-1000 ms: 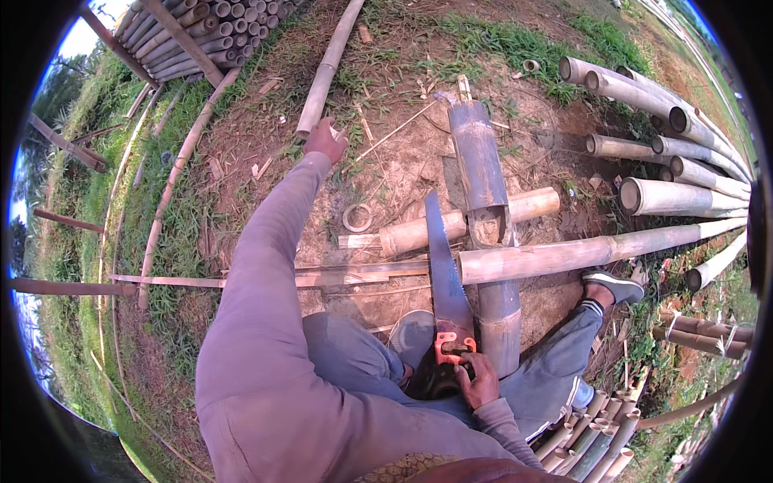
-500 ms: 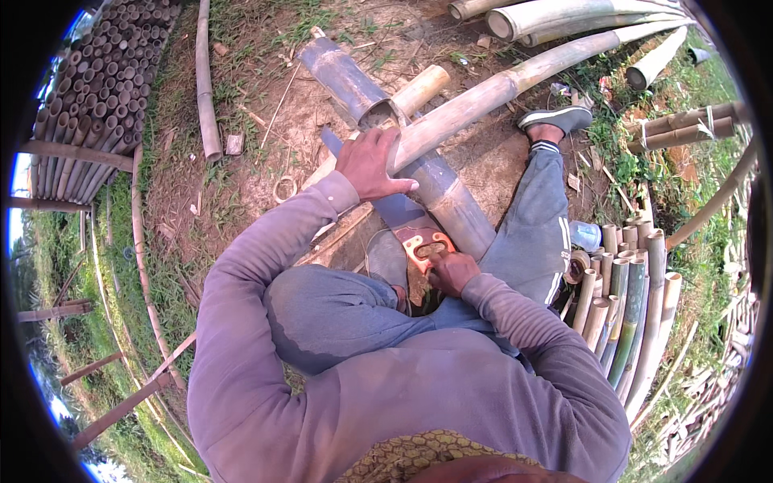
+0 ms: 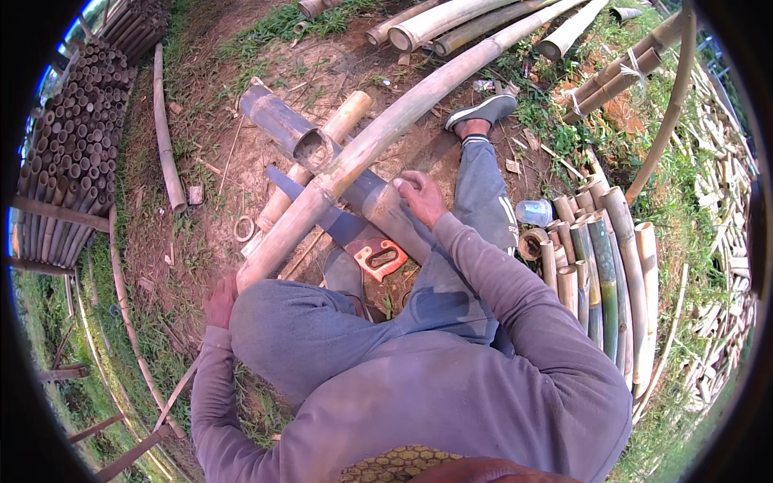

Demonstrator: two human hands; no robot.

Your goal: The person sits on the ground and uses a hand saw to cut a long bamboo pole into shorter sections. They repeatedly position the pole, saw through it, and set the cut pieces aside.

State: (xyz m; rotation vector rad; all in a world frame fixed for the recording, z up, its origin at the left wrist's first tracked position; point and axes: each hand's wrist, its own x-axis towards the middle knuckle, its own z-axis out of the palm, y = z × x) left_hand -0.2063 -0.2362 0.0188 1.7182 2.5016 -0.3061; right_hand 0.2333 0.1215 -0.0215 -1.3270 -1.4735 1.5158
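Observation:
My left hand (image 3: 220, 302) is closed around the near end of a long pale bamboo pole (image 3: 366, 149), beside my left knee. The pole slants away to the far right, resting across a thick dark bamboo piece (image 3: 378, 201). My right hand (image 3: 420, 196) is empty, its fingers loosely bent and apart over that dark piece. A handsaw (image 3: 382, 259) with an orange handle lies between my legs. Its dark blade passes beneath the pole, which hides part of it. A shorter pale bamboo (image 3: 346, 117) crosses under the long pole.
Cut bamboo lengths (image 3: 600, 274) stand bundled at my right, with a clear plastic cup (image 3: 534, 212) next to them. More poles (image 3: 451, 24) lie at the far side. A large bamboo stack (image 3: 76, 153) fills the far left. A small bamboo ring (image 3: 244, 229) lies on the ground.
My right hand has let go of the saw and moved up over the dark bamboo. The long pole has slid toward me and left, with my left hand now at its near end.

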